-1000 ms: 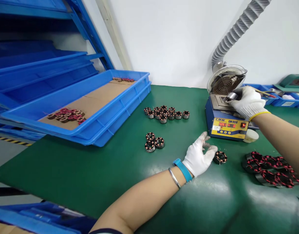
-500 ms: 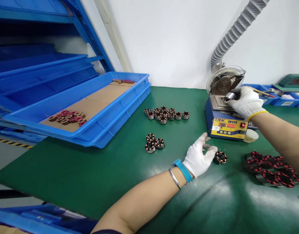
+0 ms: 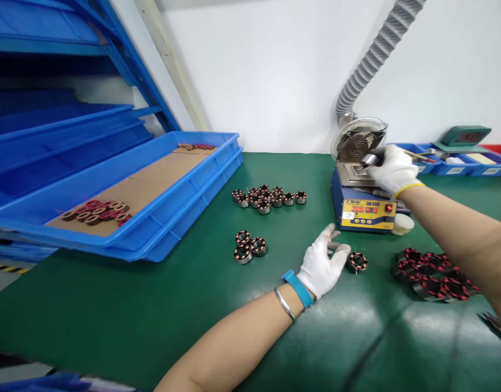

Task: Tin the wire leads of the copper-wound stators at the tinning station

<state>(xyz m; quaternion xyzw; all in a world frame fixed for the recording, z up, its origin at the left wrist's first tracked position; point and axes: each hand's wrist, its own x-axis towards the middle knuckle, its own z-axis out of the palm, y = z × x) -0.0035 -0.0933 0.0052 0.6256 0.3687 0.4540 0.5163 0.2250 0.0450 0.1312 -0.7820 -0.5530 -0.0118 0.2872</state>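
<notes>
My right hand [image 3: 393,170], in a white glove, holds a small round wound stator [image 3: 370,159] over the metal pot on top of a blue solder pot unit [image 3: 362,204]. My left hand [image 3: 322,265], also gloved, rests on the green mat [image 3: 152,305] with its fingers loosely curled beside a single copper-wound stator [image 3: 357,262]; its fingertips are at that stator's edge, and I cannot tell whether they grip it. A blue band and a metal bangle circle the left wrist.
Three stators [image 3: 246,246] sit grouped mid-mat, a cluster of several more [image 3: 267,197] behind. Red-wired stators [image 3: 430,272] lie at right. Stacked blue trays [image 3: 185,190] with cardboard and more stators stand left, under blue shelving. A grey fume hose [image 3: 368,60] and fan guard rise behind the solder pot.
The view has shifted right and pulled back slightly, so everything sits further left. Both hands keep the same positions relative to the solder pot and the lone stator.
</notes>
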